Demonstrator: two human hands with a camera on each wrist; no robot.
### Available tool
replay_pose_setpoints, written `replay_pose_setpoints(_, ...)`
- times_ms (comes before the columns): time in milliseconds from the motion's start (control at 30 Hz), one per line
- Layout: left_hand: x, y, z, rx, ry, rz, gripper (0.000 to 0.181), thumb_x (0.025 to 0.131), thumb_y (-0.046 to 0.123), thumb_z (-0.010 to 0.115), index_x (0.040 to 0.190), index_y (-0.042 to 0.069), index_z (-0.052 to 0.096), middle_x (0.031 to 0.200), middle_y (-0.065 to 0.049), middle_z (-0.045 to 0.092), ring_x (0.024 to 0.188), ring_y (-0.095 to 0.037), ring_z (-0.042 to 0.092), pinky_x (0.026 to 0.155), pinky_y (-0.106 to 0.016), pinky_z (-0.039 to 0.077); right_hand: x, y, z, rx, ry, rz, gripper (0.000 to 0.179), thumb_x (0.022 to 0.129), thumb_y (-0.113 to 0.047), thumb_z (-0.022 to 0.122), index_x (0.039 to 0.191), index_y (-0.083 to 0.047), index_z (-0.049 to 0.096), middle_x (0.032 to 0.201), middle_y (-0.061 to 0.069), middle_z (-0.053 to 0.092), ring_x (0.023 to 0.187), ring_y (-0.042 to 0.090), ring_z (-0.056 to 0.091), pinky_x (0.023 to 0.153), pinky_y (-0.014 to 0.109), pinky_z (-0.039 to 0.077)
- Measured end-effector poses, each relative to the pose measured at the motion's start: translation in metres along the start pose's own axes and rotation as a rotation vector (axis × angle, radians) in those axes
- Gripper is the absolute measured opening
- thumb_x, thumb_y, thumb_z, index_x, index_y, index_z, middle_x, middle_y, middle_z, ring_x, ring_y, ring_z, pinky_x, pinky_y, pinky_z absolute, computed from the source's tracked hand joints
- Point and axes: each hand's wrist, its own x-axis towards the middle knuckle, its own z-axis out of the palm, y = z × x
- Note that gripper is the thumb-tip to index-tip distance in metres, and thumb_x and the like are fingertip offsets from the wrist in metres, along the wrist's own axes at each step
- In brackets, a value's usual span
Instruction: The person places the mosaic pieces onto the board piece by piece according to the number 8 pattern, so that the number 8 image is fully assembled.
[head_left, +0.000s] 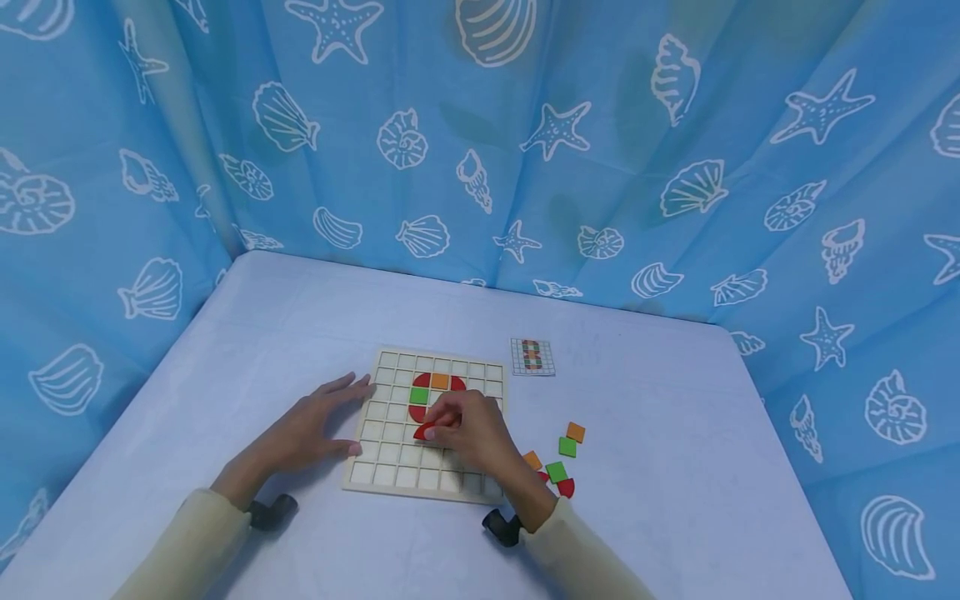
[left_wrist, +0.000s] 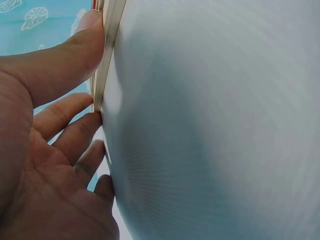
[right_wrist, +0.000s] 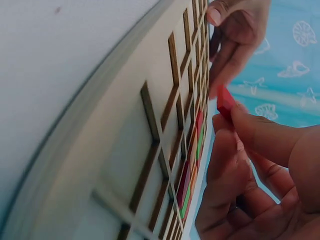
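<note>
A pale wooden grid board (head_left: 388, 453) lies on the table. My left hand (head_left: 303, 432) is beside its left edge, fingers spread, with thumb and fingertips at the rim; the left wrist view shows the thumb (left_wrist: 75, 60) against the board's side. Between thumb and fingers of my right hand (head_left: 480, 429) a red quarter-round tile (head_left: 423, 431) is pinched, close over the grid. The same tile appears as a red piece (right_wrist: 226, 102) in the right wrist view. Set in the board are an orange square (head_left: 439, 381), a green square (head_left: 419, 396) and red quarter-rounds (head_left: 416, 413), partly hidden by my right hand.
Right of the board lie several loose tiles, among them an orange square (head_left: 576, 432), a green square (head_left: 557, 472) and a red quarter-round (head_left: 566, 487). A small printed pattern card (head_left: 532, 357) sits beyond the board's right corner. Blue shell-print curtains (head_left: 480, 208) surround the white table (head_left: 660, 467).
</note>
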Motion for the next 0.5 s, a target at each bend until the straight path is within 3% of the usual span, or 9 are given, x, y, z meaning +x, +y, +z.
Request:
replay_pose_setpoints(333, 0.000, -0.001, 0.000, 0.001, -0.004, -0.004, 0.089, 0.086, 0.032, 0.090, 0.162, 0.019, 0.046, 0.173, -0.019, 0.035, 0.160, -0.050, 0.028, 0.120, -0.073, 0.037, 0.009, -0.011, 0.018, -0.184, 0.011, 0.060, 0.013, 0.089, -0.019, 0.088, 0.089, -0.022, 0.075, 0.071, -0.009, 0.066, 0.071, 0.009, 0.060, 0.063, 0.024, 0.049)
replay_pose_setpoints(500, 0.000, -0.001, 0.000, -0.003, -0.003, -0.005, 0.089, 0.085, 0.032, 0.090, 0.162, 0.020, 0.046, 0.173, -0.018, 0.034, 0.160, -0.049, 0.028, 0.120, -0.073, 0.037, 0.011, -0.013, 0.021, -0.233, 0.017, 0.035, 0.012, 0.090, -0.019, 0.087, 0.089, -0.021, 0.076, 0.069, -0.009, 0.064, 0.067, 0.008, 0.058, 0.059, 0.024, 0.046)
